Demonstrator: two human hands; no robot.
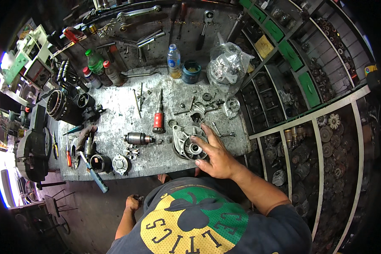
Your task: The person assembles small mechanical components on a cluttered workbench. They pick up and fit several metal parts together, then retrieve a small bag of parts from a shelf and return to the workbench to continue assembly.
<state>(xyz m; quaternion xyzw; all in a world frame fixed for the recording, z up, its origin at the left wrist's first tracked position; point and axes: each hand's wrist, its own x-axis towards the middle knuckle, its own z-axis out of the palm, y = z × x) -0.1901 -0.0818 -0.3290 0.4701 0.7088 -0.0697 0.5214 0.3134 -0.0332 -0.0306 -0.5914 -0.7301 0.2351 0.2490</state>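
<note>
My right hand [218,158] reaches over a round cast-metal housing [183,136] near the bench's front edge. Its fingers are stretched apart across the housing's right side, beside the central ring [195,148], and appear to touch it. Down beyond the front edge, my left hand [133,202] hangs low with curled fingers; a small dark thing may be in them, too small to name. Left of the housing lies a cylindrical metal shaft part [139,138]. A screwdriver-like tool with a red grip [158,122] lies behind it. A small round metal cover [120,164] sits farther left.
Small metal parts [197,112] lie behind the housing. A blue-handled hammer [98,180] overhangs the front edge. Bottles [95,63], a water bottle [173,62], a dark jar [191,73] and a clear bag of parts [226,67] line the back. Parts shelves [313,120] flank the right.
</note>
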